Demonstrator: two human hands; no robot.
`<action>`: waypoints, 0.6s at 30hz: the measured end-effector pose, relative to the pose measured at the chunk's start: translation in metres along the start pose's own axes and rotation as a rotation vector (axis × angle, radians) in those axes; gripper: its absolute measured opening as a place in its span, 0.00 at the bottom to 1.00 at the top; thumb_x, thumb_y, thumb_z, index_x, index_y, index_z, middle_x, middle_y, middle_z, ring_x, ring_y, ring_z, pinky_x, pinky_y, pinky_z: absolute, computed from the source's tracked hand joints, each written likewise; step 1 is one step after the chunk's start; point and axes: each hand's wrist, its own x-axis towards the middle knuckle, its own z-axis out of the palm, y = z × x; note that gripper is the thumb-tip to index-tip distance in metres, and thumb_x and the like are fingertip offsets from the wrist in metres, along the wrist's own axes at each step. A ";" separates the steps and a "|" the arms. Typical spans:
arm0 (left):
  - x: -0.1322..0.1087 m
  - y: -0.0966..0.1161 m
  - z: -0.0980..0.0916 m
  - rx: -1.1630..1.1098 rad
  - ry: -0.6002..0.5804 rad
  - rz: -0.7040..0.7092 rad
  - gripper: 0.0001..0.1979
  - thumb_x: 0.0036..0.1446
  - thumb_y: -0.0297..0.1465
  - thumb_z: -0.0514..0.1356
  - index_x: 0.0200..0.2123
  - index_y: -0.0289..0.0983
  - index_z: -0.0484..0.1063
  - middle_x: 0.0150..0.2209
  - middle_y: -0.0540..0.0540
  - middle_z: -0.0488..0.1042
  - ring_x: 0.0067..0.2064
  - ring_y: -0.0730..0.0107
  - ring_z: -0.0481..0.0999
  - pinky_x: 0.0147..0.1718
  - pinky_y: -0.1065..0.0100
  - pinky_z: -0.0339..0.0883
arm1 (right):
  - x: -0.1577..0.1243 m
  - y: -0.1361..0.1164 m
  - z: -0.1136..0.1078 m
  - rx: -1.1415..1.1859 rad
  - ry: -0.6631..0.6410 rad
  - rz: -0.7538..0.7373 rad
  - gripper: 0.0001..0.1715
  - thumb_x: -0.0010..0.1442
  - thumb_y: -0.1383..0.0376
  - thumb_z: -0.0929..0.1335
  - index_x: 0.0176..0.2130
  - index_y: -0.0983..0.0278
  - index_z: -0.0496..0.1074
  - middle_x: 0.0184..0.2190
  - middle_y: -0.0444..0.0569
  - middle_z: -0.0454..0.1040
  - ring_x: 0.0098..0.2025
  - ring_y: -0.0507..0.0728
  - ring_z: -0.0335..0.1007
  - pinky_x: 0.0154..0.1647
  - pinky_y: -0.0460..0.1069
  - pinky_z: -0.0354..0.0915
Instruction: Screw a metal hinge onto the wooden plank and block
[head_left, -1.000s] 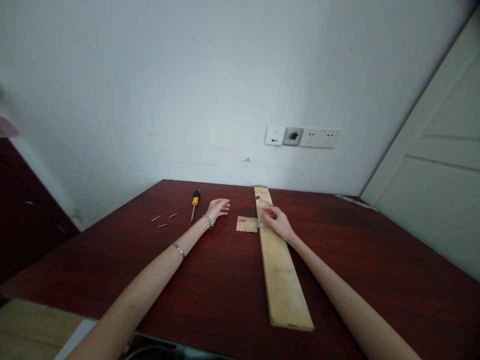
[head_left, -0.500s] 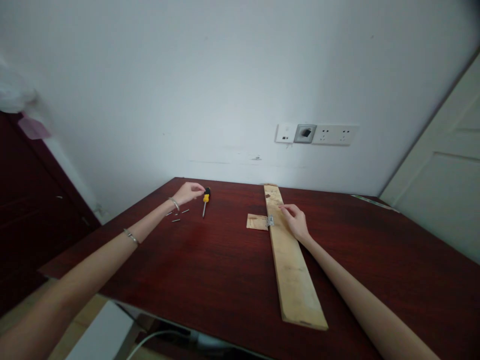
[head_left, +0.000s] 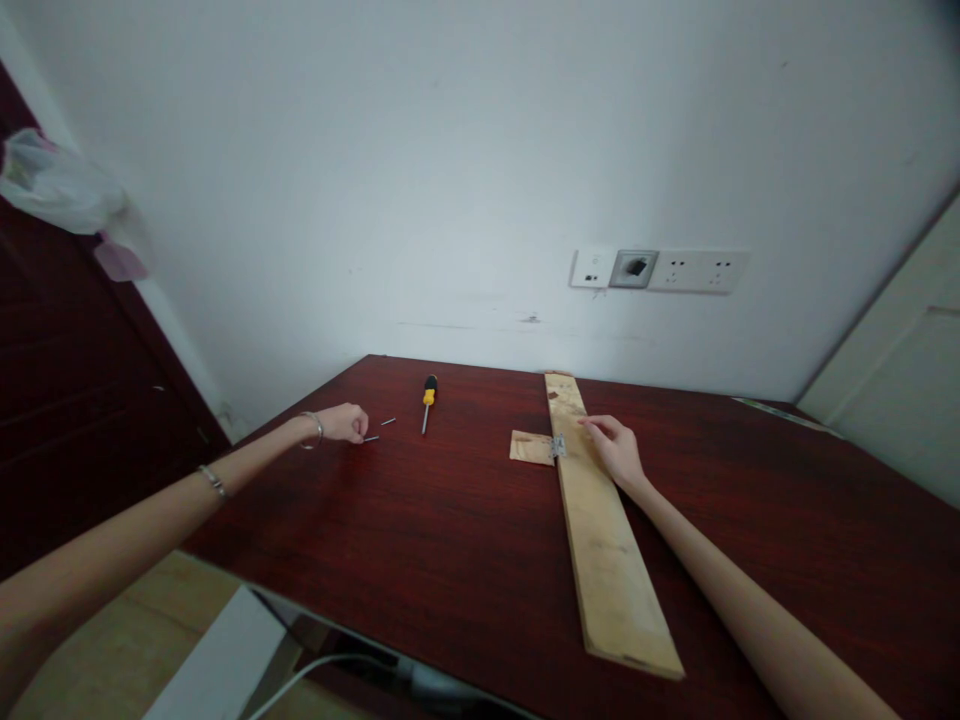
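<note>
My left hand (head_left: 343, 422) is curled over the small screws (head_left: 379, 430) lying on the dark red table (head_left: 450, 540), its fingers pinched at one of them. A screwdriver (head_left: 427, 400) with a yellow and black handle lies just right of the screws. My right hand (head_left: 616, 448) rests with loosely spread fingers on a long pale wooden plank (head_left: 600, 520). A small metal hinge (head_left: 557, 446) joins the plank to a small square of wood (head_left: 531, 447) on its left.
A white wall with a row of sockets (head_left: 660, 270) stands behind the table. A dark cabinet (head_left: 67, 380) with a plastic bag (head_left: 60, 190) on it is at the left, a white door (head_left: 900, 390) at the right. A cable (head_left: 322, 675) runs below the table's near edge.
My left hand moved left from beside the screwdriver to the screws and closed its fingers there. The view shifted left. My right hand stayed on the plank by the hinge.
</note>
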 end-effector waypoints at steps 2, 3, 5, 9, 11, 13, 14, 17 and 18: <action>0.002 -0.001 0.004 -0.019 0.021 -0.017 0.08 0.40 0.32 0.59 0.25 0.35 0.73 0.26 0.48 0.74 0.28 0.71 0.71 0.27 0.75 0.59 | 0.000 0.000 0.000 -0.004 -0.004 0.001 0.15 0.52 0.57 0.65 0.32 0.65 0.75 0.36 0.53 0.75 0.40 0.60 0.70 0.41 0.54 0.64; 0.003 -0.001 0.005 -0.037 0.030 -0.018 0.07 0.39 0.32 0.59 0.25 0.36 0.73 0.25 0.49 0.74 0.27 0.71 0.71 0.26 0.75 0.59 | 0.000 0.000 -0.001 -0.007 -0.007 0.001 0.15 0.52 0.57 0.65 0.32 0.65 0.75 0.36 0.53 0.75 0.40 0.60 0.70 0.42 0.54 0.64; 0.005 0.000 0.007 -0.083 0.043 0.001 0.07 0.39 0.32 0.59 0.23 0.36 0.73 0.24 0.49 0.73 0.27 0.71 0.70 0.26 0.75 0.58 | 0.000 0.000 -0.001 -0.007 -0.010 0.002 0.16 0.52 0.57 0.65 0.32 0.65 0.75 0.36 0.53 0.76 0.40 0.60 0.70 0.42 0.54 0.64; 0.009 0.004 0.008 -0.148 0.053 0.043 0.05 0.37 0.31 0.58 0.20 0.37 0.73 0.22 0.50 0.72 0.26 0.71 0.69 0.26 0.74 0.58 | -0.001 -0.003 -0.002 0.009 -0.012 0.006 0.15 0.51 0.58 0.65 0.32 0.65 0.75 0.35 0.52 0.76 0.39 0.60 0.70 0.41 0.54 0.65; 0.011 0.003 0.010 -0.157 0.060 0.037 0.04 0.36 0.29 0.58 0.19 0.37 0.72 0.21 0.50 0.72 0.25 0.71 0.69 0.26 0.74 0.57 | -0.001 -0.005 -0.003 0.015 -0.012 0.008 0.14 0.51 0.59 0.65 0.32 0.65 0.75 0.35 0.52 0.76 0.39 0.60 0.70 0.41 0.54 0.65; 0.014 0.002 0.012 -0.143 0.061 0.036 0.04 0.35 0.28 0.58 0.19 0.37 0.72 0.21 0.49 0.72 0.25 0.71 0.69 0.26 0.74 0.57 | -0.001 -0.006 -0.003 0.018 -0.009 0.011 0.13 0.51 0.59 0.66 0.31 0.65 0.75 0.35 0.53 0.76 0.39 0.60 0.70 0.41 0.54 0.64; 0.015 0.001 0.012 -0.127 0.058 0.036 0.04 0.34 0.28 0.57 0.19 0.37 0.72 0.21 0.49 0.72 0.25 0.70 0.69 0.25 0.73 0.57 | -0.001 -0.007 -0.003 0.018 -0.007 0.013 0.13 0.51 0.59 0.66 0.31 0.65 0.75 0.35 0.53 0.76 0.39 0.60 0.71 0.41 0.54 0.64; 0.019 0.004 0.010 -0.084 0.070 0.048 0.05 0.35 0.28 0.57 0.19 0.37 0.72 0.21 0.49 0.71 0.24 0.71 0.68 0.25 0.73 0.57 | 0.000 -0.011 -0.004 0.024 -0.001 0.016 0.13 0.50 0.60 0.65 0.31 0.65 0.75 0.34 0.52 0.76 0.39 0.60 0.71 0.42 0.54 0.64; 0.021 0.009 0.007 -0.084 0.087 0.063 0.05 0.35 0.28 0.56 0.19 0.36 0.72 0.20 0.50 0.71 0.24 0.71 0.67 0.25 0.73 0.56 | 0.000 -0.012 -0.005 0.028 0.001 0.015 0.13 0.50 0.60 0.65 0.31 0.65 0.75 0.34 0.52 0.76 0.38 0.60 0.71 0.42 0.54 0.65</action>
